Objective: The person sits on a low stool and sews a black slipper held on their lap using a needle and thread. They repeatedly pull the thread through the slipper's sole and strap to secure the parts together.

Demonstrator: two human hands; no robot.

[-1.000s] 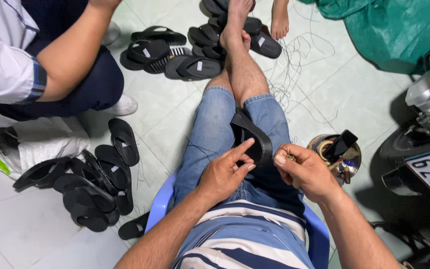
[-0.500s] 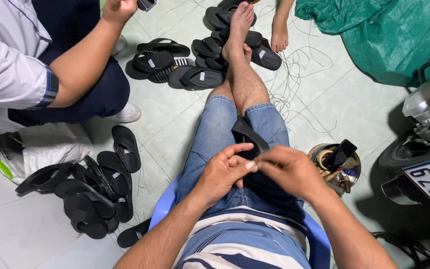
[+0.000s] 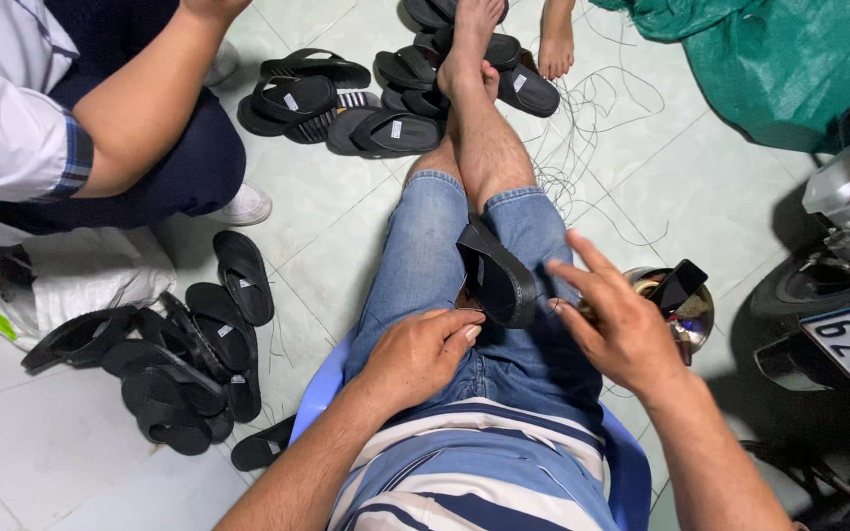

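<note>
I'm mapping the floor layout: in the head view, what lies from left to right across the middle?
Sandal pile → left hand → sandal on lap → right hand → metal bowl → motorbike.

- The black rubbery slide sandal (image 3: 496, 278) lying on the lap looks matt, with a smooth strap and a faint sheen along its edge.
- The faded blue denim jeans (image 3: 425, 258) are coarse woven cloth, frayed at the cut hems.
- The blue moulded plastic chair (image 3: 319, 395) has a smooth, slightly glossy rim.
- The pale green glazed floor tiles (image 3: 327, 187) shine softly and reflect light.
- The round shiny metal bowl (image 3: 693, 313) gleams like polished steel.
- The green woven tarpaulin sheet (image 3: 799, 59) looks matt and crinkled.
- The blue and white striped knit shirt (image 3: 484, 472) appears soft and matt.
</note>
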